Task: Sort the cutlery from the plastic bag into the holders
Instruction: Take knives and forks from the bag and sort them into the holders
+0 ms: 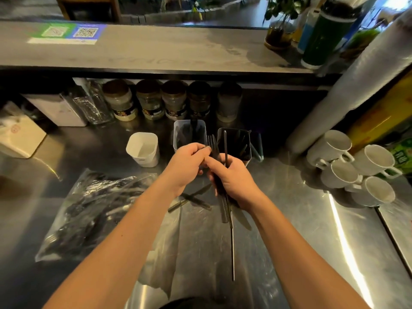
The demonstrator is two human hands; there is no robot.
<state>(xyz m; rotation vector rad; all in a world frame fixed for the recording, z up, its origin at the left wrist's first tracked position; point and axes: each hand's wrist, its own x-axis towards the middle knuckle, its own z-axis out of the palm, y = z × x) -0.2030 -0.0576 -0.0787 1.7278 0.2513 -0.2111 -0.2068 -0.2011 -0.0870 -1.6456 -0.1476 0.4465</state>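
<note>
Our right hand (pixel 234 179) grips a bundle of dark cutlery (pixel 224 204) above the steel counter (pixel 301 219) — our left hand (pixel 186 163) pinches a fork (pixel 212 143) from it, just before the holders (pixel 189 134). The plastic bag (pixel 89 210) lies left.

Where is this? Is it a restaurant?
Probably a café or restaurant service counter. There's a steel worktop, a stack of white mugs, a row of jars under the wooden bar, and QR-code stickers for customers.
</note>
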